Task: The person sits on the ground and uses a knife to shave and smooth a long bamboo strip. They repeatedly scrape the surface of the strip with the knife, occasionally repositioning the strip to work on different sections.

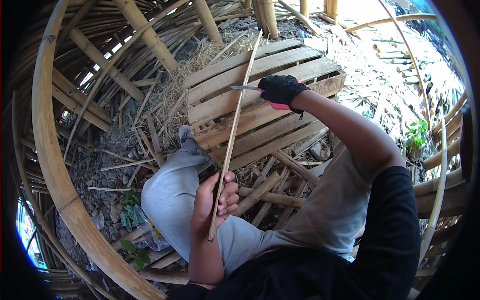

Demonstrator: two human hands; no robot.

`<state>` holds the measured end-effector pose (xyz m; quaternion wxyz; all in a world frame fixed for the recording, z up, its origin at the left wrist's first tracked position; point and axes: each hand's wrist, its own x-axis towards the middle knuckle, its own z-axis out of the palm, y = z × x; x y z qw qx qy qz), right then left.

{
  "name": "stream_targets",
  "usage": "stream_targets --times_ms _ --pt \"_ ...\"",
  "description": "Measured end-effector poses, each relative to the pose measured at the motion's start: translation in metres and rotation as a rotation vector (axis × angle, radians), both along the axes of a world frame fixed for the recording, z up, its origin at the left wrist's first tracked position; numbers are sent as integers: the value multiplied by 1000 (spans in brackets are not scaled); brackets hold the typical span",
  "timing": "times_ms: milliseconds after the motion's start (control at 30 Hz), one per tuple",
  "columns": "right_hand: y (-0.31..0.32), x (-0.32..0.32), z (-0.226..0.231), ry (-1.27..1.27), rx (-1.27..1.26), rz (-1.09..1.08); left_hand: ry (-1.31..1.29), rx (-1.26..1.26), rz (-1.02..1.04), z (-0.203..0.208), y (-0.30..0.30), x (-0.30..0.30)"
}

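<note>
A long, thin bamboo strip (234, 127) slants from above my lap up over the far edge of a wooden pallet (210, 106). My left hand (216, 199), bare, is wrapped round the strip near its lower end. In a black and pink glove, my right hand (282, 92) grips a knife (245, 88) over the pallet. The blade points left and crosses the strip in its upper half; whether it touches the strip I cannot tell. The knife's handle is mostly hidden in the glove.
A thick curved bamboo pole (60, 192) runs down the left side. Shavings (205, 55) lie round the pallet's far left corner, and cut bamboo poles (260, 192) lie between my legs. Upright bamboo posts (207, 22) stand beyond, with a leafy plant (416, 136) at the right.
</note>
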<state>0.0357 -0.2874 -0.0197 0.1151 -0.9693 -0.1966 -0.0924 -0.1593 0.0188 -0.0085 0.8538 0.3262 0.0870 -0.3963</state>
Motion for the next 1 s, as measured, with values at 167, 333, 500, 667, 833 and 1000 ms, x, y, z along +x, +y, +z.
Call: stream_targets --times_ms 167,333,500,667,833,1000 --pt "3 0 7 -38 61 -67 -10 -143 60 -4 7 -2" --pt "-4 -1 29 -186 -114 -131 -30 -184 55 -2 14 -3" --pt "0 -12 43 -100 236 -259 -106 -45 13 5 16 -9" --pt "3 -14 43 60 248 -183 -130 66 -93 -3 12 -10" --pt "-12 -7 17 265 288 74 -99 26 -92 -4 -6 -13" --pt "16 -49 34 543 441 -107 52 -7 -21 -4 0 -7"
